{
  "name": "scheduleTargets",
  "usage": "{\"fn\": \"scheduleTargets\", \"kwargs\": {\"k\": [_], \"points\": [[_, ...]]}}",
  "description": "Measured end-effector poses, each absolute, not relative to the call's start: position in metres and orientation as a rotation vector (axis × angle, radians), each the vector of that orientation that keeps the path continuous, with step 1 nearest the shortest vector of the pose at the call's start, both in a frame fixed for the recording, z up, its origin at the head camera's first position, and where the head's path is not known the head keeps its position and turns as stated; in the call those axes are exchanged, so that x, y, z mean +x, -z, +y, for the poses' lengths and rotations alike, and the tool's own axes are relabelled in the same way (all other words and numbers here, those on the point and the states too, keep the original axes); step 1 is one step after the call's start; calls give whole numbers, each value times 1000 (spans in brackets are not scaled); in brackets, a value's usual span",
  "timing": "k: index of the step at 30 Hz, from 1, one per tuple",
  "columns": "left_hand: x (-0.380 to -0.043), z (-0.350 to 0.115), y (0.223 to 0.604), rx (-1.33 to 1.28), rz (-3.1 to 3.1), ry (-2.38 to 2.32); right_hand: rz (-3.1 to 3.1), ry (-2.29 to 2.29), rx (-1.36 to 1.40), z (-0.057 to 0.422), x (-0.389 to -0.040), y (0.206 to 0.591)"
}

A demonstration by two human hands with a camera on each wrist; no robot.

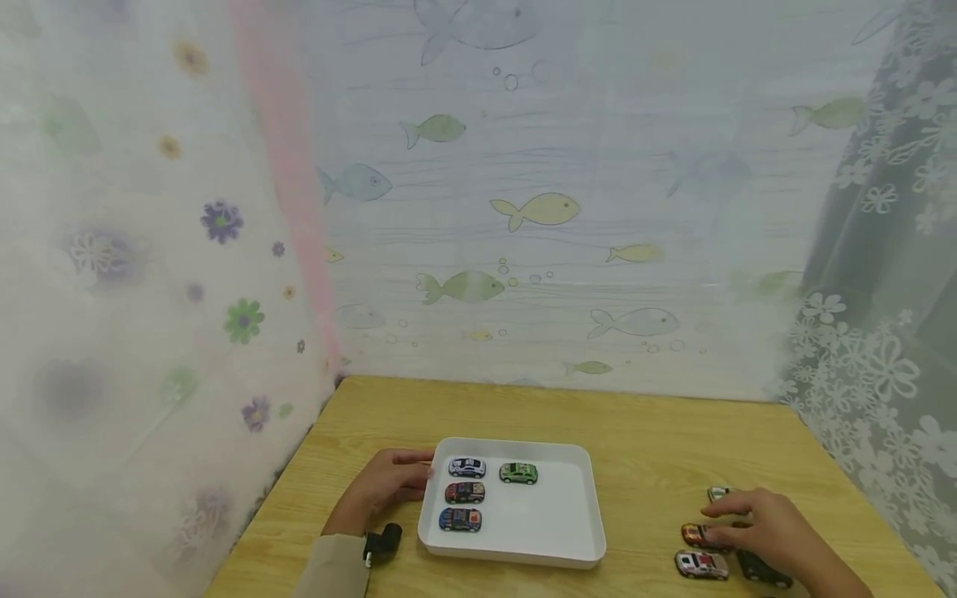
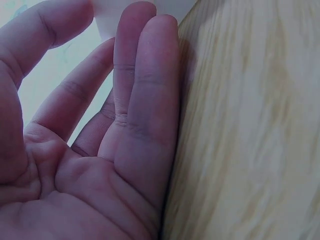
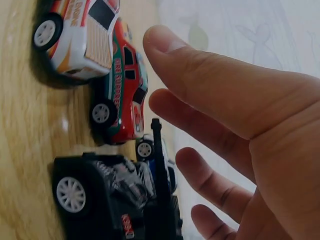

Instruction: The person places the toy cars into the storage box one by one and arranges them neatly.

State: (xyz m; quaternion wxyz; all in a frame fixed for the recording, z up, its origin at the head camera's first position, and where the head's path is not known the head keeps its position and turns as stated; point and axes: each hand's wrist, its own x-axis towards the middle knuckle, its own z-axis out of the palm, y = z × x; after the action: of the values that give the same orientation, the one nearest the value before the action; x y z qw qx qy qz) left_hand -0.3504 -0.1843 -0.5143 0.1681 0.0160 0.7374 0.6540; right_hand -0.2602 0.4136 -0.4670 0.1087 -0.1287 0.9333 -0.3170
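My left hand rests at the left side of the white tray, fingertips right at its rim. In the left wrist view its fingers are straight, with the hand's edge along the wooden table. Over a group of toy cars at the right hovers my right hand, thumb and fingers apart. Nearest its fingers is a red-and-green toy car. Beside that are a white toy car with orange and red markings and a black toy vehicle with a gun-like barrel. A blue-and-white car is partly hidden behind them.
Inside the tray, a white car, a red car and a blue car form a left column. A green car sits beside the top one. Printed curtains hang behind the wooden table.
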Motion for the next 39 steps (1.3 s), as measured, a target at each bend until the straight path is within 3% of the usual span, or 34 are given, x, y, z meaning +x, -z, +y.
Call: {"fn": "scheduleTargets", "kwargs": {"k": [28,39], "points": [[-345,-162,504,-2,2269,-1805,2809,830,-430,413,-260,474],[-347,-161,506,7,2239,-1816,2885,900,-506,377,-264,462]]}}
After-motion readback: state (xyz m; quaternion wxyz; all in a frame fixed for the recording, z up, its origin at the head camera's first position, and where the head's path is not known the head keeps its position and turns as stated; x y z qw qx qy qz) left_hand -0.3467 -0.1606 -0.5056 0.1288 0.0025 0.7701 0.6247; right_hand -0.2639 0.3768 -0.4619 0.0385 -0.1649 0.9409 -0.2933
